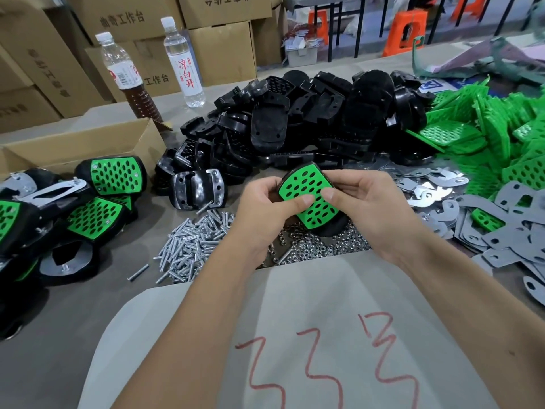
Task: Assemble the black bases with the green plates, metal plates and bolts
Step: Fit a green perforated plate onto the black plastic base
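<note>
Green plate (309,196) on black base (334,225) pinched by both hands' fingers (298,201); bottle (184,62) reads 凉白开

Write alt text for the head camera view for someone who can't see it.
Both hands, left hand and right hand, press a green plate onto a black base above piles of bolts and nuts. Finished assemblies lie left; loose black bases behind.

Perforated green plate (309,195) on black base (331,225), tilted, above nuts
</note>
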`<state>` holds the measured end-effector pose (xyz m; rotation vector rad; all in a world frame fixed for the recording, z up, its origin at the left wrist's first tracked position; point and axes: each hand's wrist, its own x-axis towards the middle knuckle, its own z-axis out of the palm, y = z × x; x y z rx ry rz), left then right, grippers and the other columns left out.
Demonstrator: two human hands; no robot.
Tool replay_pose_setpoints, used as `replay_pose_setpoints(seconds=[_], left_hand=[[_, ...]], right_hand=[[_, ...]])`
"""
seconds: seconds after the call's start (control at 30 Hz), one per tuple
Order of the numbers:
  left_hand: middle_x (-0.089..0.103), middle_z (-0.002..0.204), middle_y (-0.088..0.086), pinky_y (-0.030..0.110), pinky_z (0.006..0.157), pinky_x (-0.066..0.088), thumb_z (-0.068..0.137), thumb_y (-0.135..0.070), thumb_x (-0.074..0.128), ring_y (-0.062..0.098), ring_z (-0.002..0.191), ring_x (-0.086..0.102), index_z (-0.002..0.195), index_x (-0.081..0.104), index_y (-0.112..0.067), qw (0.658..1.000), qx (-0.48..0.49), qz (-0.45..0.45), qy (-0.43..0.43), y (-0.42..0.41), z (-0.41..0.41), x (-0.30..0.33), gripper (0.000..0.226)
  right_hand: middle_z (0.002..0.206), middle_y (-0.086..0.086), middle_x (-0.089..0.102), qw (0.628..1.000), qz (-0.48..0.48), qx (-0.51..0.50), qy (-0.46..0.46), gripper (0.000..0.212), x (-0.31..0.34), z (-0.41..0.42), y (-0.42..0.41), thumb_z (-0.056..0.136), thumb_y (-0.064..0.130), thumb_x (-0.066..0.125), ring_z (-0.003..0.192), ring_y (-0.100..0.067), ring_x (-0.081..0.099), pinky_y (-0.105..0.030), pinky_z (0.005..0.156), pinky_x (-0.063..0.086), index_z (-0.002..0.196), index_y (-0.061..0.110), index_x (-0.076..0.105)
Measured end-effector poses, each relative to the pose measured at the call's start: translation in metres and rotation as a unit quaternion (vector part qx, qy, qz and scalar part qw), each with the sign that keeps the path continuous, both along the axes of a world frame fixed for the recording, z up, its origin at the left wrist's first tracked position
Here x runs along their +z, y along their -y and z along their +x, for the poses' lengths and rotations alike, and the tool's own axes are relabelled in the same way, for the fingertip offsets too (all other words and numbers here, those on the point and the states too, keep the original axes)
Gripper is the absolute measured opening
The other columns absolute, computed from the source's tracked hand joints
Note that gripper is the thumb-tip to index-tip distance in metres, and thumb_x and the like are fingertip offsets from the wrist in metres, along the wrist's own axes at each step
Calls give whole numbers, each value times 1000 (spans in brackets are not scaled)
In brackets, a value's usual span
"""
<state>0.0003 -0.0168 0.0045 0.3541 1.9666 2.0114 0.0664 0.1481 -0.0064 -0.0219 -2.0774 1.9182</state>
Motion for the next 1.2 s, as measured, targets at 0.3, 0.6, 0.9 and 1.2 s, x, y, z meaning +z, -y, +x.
replay_pose_setpoints(seconds=[0.3,0.6,0.9,1.2], left_hand=[[74,102,10,37,80,63,91,5,71,20,90,75,116,65,-2,990,-11,122,72,-14,9,1,26],[75,109,15,41,83,62,92,-11,72,25,95,72,114,75,-8,998,-12,37,45,3,-1,5,22],[75,107,16,47,93,59,87,-21,72,28,98,69,117,71,2,994,-54,46,84,4,-1,5,37],[70,97,16,36,70,57,94,-3,70,26,87,66,101,68,-3,996,43,59,55,-13,10,3,7]], right_hand=[[101,-5,73,997,-9,-64,39,10,0,-3,4,106,20,60,87,-16,71,-28,62,60,112,15,66],[92,8,73,997,68,-10,47,14,5,2,1,107,36,57,78,-13,67,-35,64,59,98,44,64],[88,16,73,999,33,11,36,12,3,3,1,108,34,55,83,5,71,-14,60,54,107,29,66],[104,2,58,979,128,-156,11,22,-2,-4,5,101,30,67,94,-16,60,-37,79,56,110,22,49]])
